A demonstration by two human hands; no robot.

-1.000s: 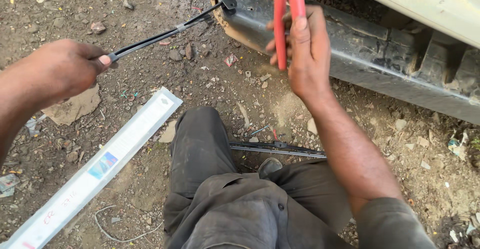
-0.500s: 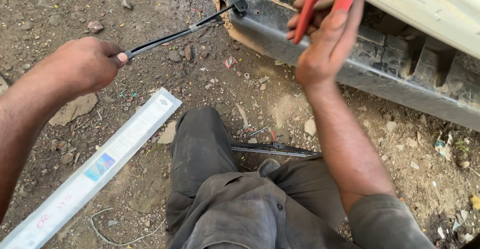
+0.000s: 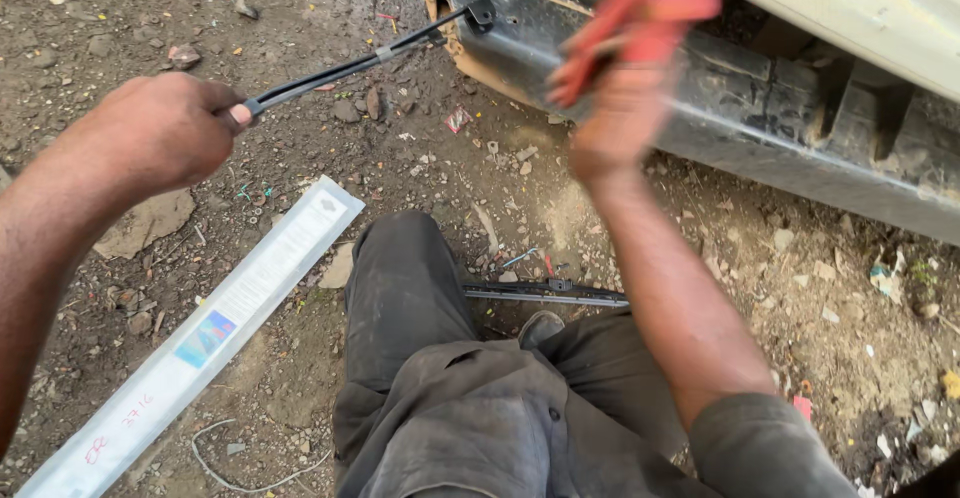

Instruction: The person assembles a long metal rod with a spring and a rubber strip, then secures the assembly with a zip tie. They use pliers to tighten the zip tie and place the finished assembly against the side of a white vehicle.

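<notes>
My left hand (image 3: 160, 133) grips one end of a long black wiper blade (image 3: 360, 63), whose far end reaches the dark bumper (image 3: 760, 128) of a vehicle. My right hand (image 3: 620, 118) is raised in front of the bumper and holds red-handled pliers (image 3: 640, 28), blurred by motion. I am crouched on dirt ground, my grey trousers (image 3: 450, 378) at the bottom of the view.
A long white wiper package (image 3: 200, 333) lies on the ground at the left. Another black wiper blade (image 3: 545, 293) lies by my knee. Stones, litter and a thin wire (image 3: 250, 478) are scattered over the dirt.
My right hand with the red pliers has swung up and right along the bumper, then tilted. My left hand has risen slightly with the wiper blade.
</notes>
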